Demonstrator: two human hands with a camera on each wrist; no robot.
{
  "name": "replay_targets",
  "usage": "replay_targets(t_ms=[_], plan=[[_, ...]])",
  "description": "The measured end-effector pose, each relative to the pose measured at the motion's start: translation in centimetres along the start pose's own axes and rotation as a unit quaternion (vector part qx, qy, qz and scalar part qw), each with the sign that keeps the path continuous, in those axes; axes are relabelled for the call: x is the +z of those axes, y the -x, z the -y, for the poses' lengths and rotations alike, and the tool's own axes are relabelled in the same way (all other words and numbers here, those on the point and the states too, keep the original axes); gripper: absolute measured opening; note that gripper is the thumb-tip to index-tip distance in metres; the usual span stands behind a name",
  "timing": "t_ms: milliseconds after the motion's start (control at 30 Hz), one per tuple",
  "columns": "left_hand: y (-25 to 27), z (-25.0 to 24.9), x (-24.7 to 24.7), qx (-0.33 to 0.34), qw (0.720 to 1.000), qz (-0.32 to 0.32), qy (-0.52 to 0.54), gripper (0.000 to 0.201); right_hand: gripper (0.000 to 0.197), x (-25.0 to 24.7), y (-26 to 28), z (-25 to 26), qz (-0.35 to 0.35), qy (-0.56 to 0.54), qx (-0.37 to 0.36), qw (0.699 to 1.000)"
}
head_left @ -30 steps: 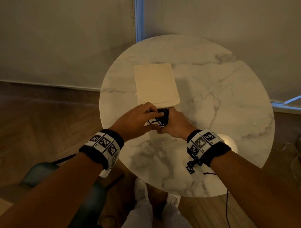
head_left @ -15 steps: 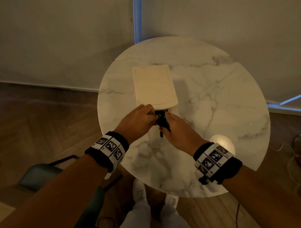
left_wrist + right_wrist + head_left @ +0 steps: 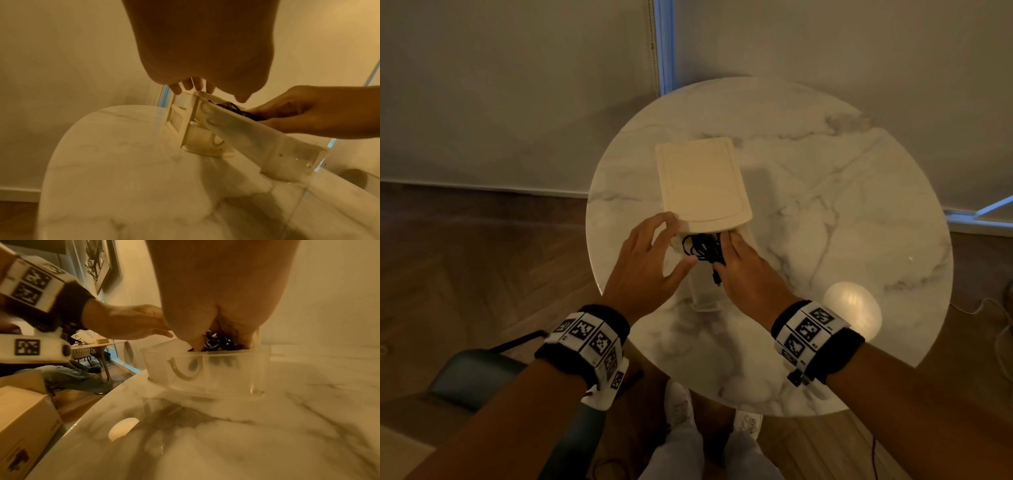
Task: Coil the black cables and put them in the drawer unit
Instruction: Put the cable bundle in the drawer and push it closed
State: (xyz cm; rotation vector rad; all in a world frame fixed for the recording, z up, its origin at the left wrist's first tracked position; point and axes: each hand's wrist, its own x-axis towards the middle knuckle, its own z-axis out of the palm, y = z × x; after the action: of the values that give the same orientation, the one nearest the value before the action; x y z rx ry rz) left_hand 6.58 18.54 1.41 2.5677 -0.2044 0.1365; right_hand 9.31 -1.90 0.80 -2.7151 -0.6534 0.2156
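The cream drawer unit [image 3: 698,181] stands on the round marble table [image 3: 825,205], its clear drawer [image 3: 705,294] pulled out toward me. A loosely coiled black cable [image 3: 702,246] lies in the back of that drawer, one plug end trailing forward. My right hand [image 3: 732,250] reaches into the drawer [image 3: 205,369], fingers curled around the cable [image 3: 213,341]. My left hand [image 3: 671,243] is spread open beside it. Its fingertips [image 3: 185,86] touch the top front corner of the unit [image 3: 180,120].
A dark green chair [image 3: 476,377] stands at the lower left by the table. A lamp reflection [image 3: 852,305] shines on the marble at right. A cardboard box [image 3: 20,418] sits off the table's edge. A thin white cord [image 3: 996,325] lies on the floor, far right.
My left hand let go of the cable, opened, and moved up-left to the unit's corner. My right hand carried the bundle forward and down into the drawer.
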Motion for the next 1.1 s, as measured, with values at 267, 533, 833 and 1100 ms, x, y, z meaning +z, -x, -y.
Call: replay_targets(t_ms=[267,533,833,1100], plan=[[-1.3,1.3,0.6,0.02,0.996,-0.056,0.065,0.03,0.079,-2.0,5.3,-1.8,0.035,0.085,-0.152,0.984],[-1.3,1.4,1.0,0.003,0.995,-0.071,0.075,0.032,0.064,-0.5,4.2,-3.4,0.017,0.152,-0.226,0.962],[-2.2,1.1,1.1,-0.041,0.992,-0.084,0.088,0.03,0.06,-1.0,0.8,-2.7,0.017,0.122,-0.193,0.973],[-3.0,0.5,1.4,-0.112,0.979,-0.103,0.134,0.027,0.045,-0.4,2.5,-2.0,-0.029,0.098,-0.172,0.98]])
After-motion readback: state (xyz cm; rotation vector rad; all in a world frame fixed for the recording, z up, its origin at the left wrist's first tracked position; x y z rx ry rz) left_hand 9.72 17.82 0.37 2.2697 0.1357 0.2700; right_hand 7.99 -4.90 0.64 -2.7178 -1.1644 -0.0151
